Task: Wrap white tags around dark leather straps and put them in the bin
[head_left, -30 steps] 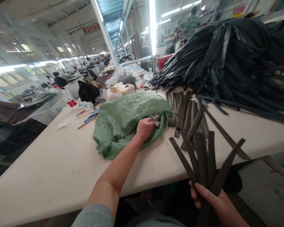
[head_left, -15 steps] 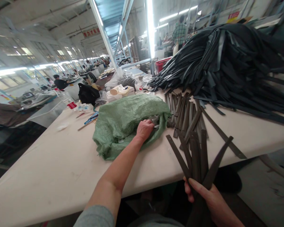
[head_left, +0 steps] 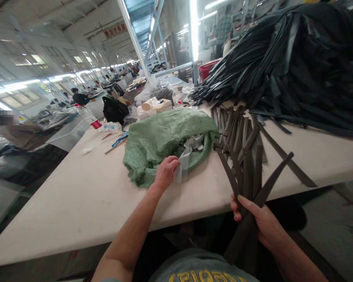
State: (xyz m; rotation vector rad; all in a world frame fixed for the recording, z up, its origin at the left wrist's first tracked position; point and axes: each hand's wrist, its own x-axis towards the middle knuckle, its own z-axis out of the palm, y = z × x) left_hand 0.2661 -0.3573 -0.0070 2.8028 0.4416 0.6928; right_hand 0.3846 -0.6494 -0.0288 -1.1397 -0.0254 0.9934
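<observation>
My left hand (head_left: 166, 172) pinches a pale grey strip (head_left: 184, 158) that trails out of the open mouth of a green woven sack (head_left: 161, 139) on the white table (head_left: 85, 199). My right hand (head_left: 257, 221) grips the lower ends of a fan of several dark brown strips (head_left: 250, 176), held at the table's near edge. More dark brown strips (head_left: 235, 127) lie on the table just right of the sack.
A big heap of long dark straps (head_left: 288, 62) fills the table's far right. Behind the sack are a black bag (head_left: 114, 109), boxes and plastic bags (head_left: 154, 98), and small tools (head_left: 117, 141). Other people sit at tables far left (head_left: 79, 98).
My left hand has drawn back from the sack's mouth toward me, pulling a pale strip out with it. My right hand has kept its bundle and shifted slightly up and left.
</observation>
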